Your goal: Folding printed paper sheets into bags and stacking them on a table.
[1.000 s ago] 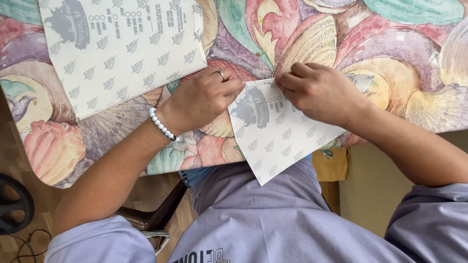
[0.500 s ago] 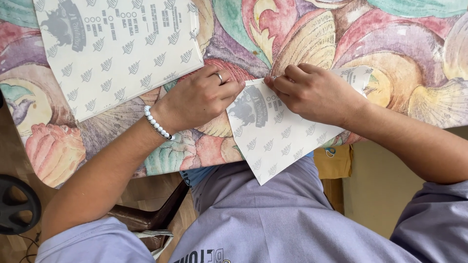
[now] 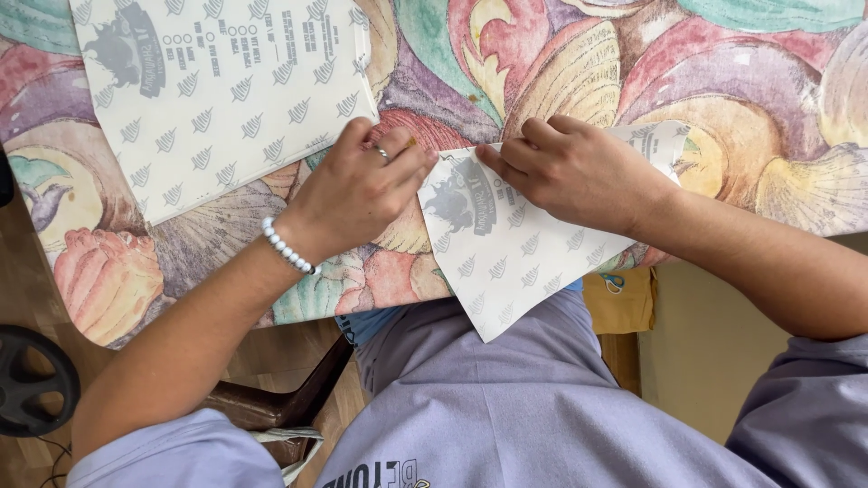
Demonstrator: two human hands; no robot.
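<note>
A white printed paper sheet lies folded on the colourful patterned tablecloth, its lower corner hanging over the table's near edge above my lap. My right hand lies flat on the sheet, fingertips at its upper left edge. My left hand, with a ring and a white bead bracelet, rests beside the sheet's left corner and touches it with the fingertips. Neither hand grips anything.
A stack of the same white printed sheets lies at the far left of the table. A dark chair frame stands below the table edge and a black round object sits on the wooden floor at left.
Both hands have stayed on the folded sheet; the fingers shifted slightly along its upper left edge. The view has moved a little.
</note>
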